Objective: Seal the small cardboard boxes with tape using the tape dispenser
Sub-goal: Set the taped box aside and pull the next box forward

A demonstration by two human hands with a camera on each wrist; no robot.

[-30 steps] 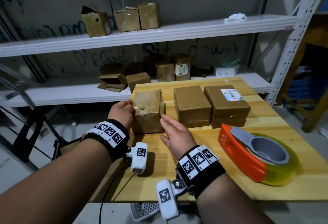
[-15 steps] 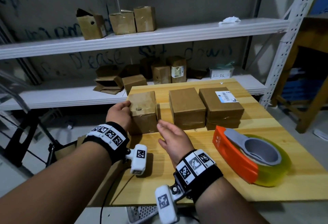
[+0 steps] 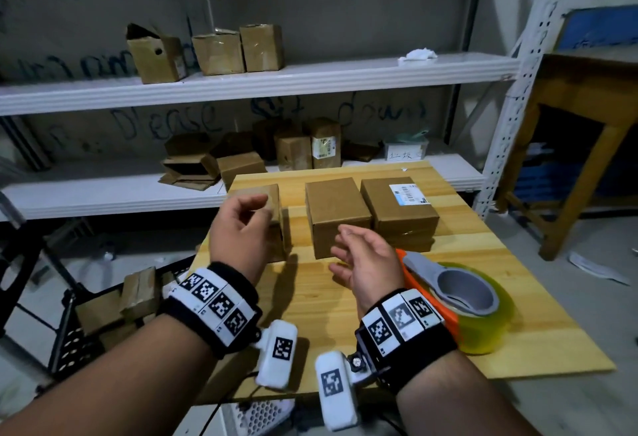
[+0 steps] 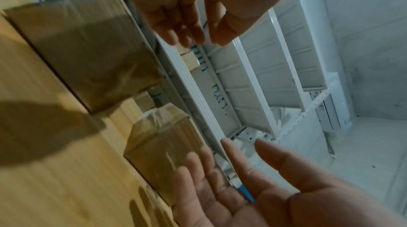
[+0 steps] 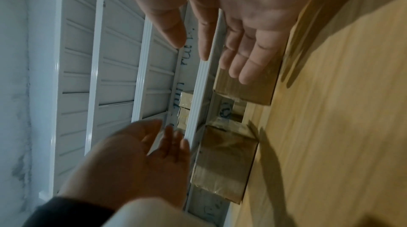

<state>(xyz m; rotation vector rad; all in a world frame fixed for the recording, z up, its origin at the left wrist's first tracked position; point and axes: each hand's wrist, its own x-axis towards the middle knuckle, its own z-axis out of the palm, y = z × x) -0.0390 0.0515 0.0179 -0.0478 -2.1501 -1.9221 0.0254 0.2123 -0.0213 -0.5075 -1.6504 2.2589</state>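
Table [image 3: 345, 297]: in front of the shelving unit [image 3: 276, 80].
Boxes on table: left box [image 3: 272, 200], middle box [image 3: 336, 214], right box [image 3: 397, 211], in a row along the far side.
Tape dispenser [image 3: 462, 301]: on the table, near right, in front of the right box.
Left hand [image 3: 238, 228]: before the left box.
Right hand [image 3: 366, 263]: before the middle box, left of the dispenser.
Shelves: more boxes [image 3: 221, 52] behind and above.

Three brown cardboard boxes [image 3: 336, 214] stand closed in a row on the wooden surface [image 3: 310, 301]; the rightmost carries a white label. An orange tape dispenser [image 3: 448, 301] with clear tape lies near them at the right.
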